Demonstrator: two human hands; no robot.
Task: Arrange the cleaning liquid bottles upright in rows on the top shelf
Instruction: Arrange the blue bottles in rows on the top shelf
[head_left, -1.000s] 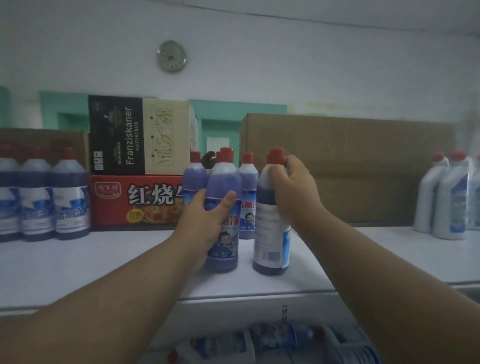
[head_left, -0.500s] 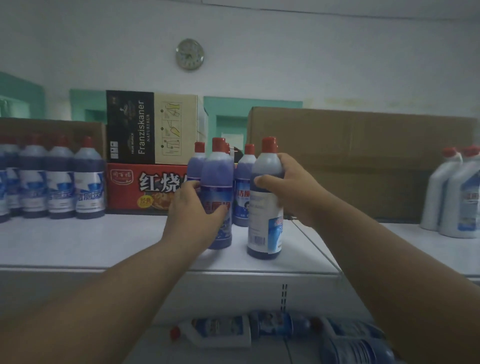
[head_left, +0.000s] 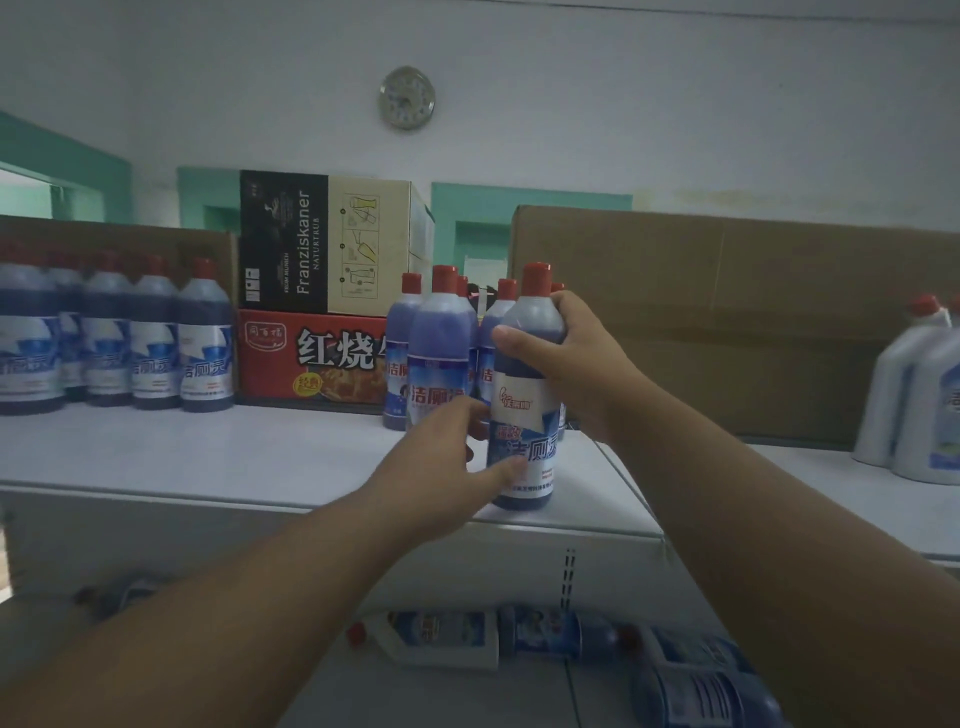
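A blue cleaning liquid bottle (head_left: 525, 415) with a red cap stands upright near the front edge of the white top shelf (head_left: 208, 457). My right hand (head_left: 576, 364) grips its shoulder just below the cap. My left hand (head_left: 447, 457) holds its lower part, thumb across the front label and fingers reaching round its left side. Just left of it stands a second blue bottle (head_left: 439, 358), with several more bunched upright behind the two. The front label of the held bottle faces me.
A row of blue bottles (head_left: 156, 338) stands at the shelf's left and white bottles (head_left: 924, 410) at the right. Stacked cartons (head_left: 322, 244) and a big cardboard box (head_left: 727, 312) line the back. Several bottles (head_left: 441, 639) lie on the lower shelf.
The held bottle has turned from its back label to its front label. My left hand left the neighbouring bottle and took this one's lower part. My right hand slid down from the cap.
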